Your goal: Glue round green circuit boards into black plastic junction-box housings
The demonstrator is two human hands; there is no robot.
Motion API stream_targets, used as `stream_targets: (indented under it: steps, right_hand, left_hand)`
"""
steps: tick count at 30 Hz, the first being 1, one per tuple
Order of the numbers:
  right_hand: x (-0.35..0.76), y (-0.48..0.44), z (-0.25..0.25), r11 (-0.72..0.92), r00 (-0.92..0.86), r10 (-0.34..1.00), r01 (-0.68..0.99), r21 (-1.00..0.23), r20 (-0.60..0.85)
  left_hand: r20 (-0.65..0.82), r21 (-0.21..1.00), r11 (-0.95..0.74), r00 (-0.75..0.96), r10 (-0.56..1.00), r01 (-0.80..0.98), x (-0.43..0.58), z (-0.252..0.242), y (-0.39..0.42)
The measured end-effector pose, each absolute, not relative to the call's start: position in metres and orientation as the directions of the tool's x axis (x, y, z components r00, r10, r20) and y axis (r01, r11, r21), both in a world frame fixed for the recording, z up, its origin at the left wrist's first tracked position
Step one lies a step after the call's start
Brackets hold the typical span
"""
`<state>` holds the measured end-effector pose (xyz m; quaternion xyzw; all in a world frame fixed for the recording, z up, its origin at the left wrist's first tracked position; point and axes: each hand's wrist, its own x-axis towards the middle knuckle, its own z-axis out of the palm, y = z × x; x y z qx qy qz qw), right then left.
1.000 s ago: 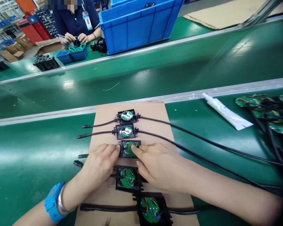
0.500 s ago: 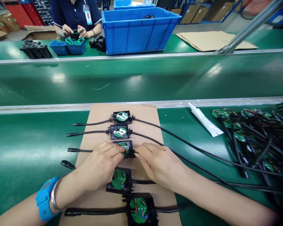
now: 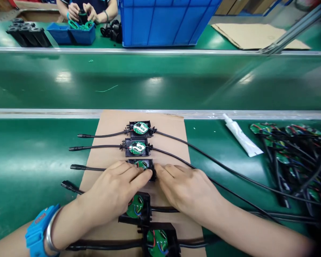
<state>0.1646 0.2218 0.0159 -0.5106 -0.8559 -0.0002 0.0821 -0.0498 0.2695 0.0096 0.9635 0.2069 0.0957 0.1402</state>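
Several small black plastic cases lie in a column on a cardboard sheet [image 3: 173, 128], each with a green circuit board and a black cable at either side. My left hand [image 3: 117, 189] grips the middle case [image 3: 150, 164], its thumb pressed near the right end and its fingers partly hiding the board. At that same end, my right hand [image 3: 187, 185] pinches the cable where it enters; the fingertips cover the exact contact. Beyond my hands, two cases [image 3: 137, 147] hold boards marked with white paste. Two nearer cases [image 3: 158, 242] have boards without white paste.
To the right lie a white tube [image 3: 242, 137] and a heap of wired circuit boards [image 3: 291, 157]. Across the green bench, a co-worker's hands [image 3: 81, 12] hold a dark part beside small blue bins [image 3: 82, 35] and a large blue crate [image 3: 168, 25].
My left thumb has moved right, onto the right end of the middle case. My right hand has closed in on the same end. The camera view has tilted downward.
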Motion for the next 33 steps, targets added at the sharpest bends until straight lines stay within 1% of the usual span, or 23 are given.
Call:
stream_targets:
  steps: [3, 7, 10, 12, 16, 18, 19, 21, 23, 26, 30, 32, 33]
  right_hand:
    - [0.164, 0.225, 0.024, 0.481, -0.476, 0.876, 0.873, -0.076, 0.073]
    - [0.165, 0.228, 0.031, 0.507, -0.506, 0.862, 0.859, -0.078, 0.037]
    - [0.166, 0.231, 0.029, 0.51, -0.512, 0.859, 0.855, -0.092, 0.003]
    - [0.166, 0.236, 0.027, 0.504, -0.511, 0.859, 0.856, -0.117, -0.035]
    - [0.166, 0.249, 0.028, 0.419, -0.46, 0.861, 0.883, -0.211, -0.217]
    - [0.167, 0.251, 0.031, 0.372, -0.425, 0.866, 0.9, -0.228, -0.264]
    - [0.168, 0.25, 0.032, 0.361, -0.412, 0.877, 0.904, -0.227, -0.248]
    - [0.171, 0.246, 0.031, 0.355, -0.394, 0.908, 0.904, -0.24, -0.143]
    - [0.173, 0.241, 0.024, 0.382, -0.401, 0.916, 0.874, -0.299, -0.002]
    - [0.174, 0.235, 0.007, 0.472, -0.447, 0.88, 0.778, -0.415, 0.163]
    - [0.178, 0.235, -0.005, 0.517, -0.471, 0.853, 0.698, -0.496, 0.227]
    - [0.183, 0.238, -0.001, 0.526, -0.501, 0.841, 0.672, -0.521, 0.202]
    - [0.186, 0.241, 0.002, 0.526, -0.511, 0.838, 0.662, -0.534, 0.191]
  left_hand:
    - [0.115, 0.313, -0.873, 0.897, 0.426, 0.375, -0.05, 0.01, 0.269]
    - [0.094, 0.324, -0.869, 0.902, 0.422, 0.373, -0.051, 0.01, 0.269]
    - [0.071, 0.306, -0.877, 0.91, 0.409, 0.371, -0.05, 0.01, 0.268]
    - [0.03, 0.282, -0.883, 0.916, 0.4, 0.376, -0.047, 0.011, 0.267]
    - [-0.062, 0.223, -0.873, 0.9, 0.431, 0.434, -0.04, 0.014, 0.267]
    - [-0.073, 0.21, -0.87, 0.894, 0.442, 0.447, -0.04, 0.015, 0.267]
    - [-0.065, 0.206, -0.872, 0.896, 0.44, 0.443, -0.041, 0.015, 0.267]
    - [-0.033, 0.197, -0.883, 0.903, 0.428, 0.425, -0.043, 0.014, 0.266]
    - [-0.003, 0.184, -0.892, 0.908, 0.42, 0.413, -0.044, 0.013, 0.266]
    - [-0.02, 0.156, -0.892, 0.905, 0.426, 0.423, -0.041, 0.013, 0.265]
    - [-0.054, 0.158, -0.878, 0.892, 0.448, 0.451, -0.034, 0.019, 0.26]
    - [-0.014, 0.218, -0.865, 0.888, 0.46, 0.452, -0.036, 0.023, 0.261]
    - [0.034, 0.269, -0.853, 0.881, 0.471, 0.446, -0.038, 0.024, 0.264]
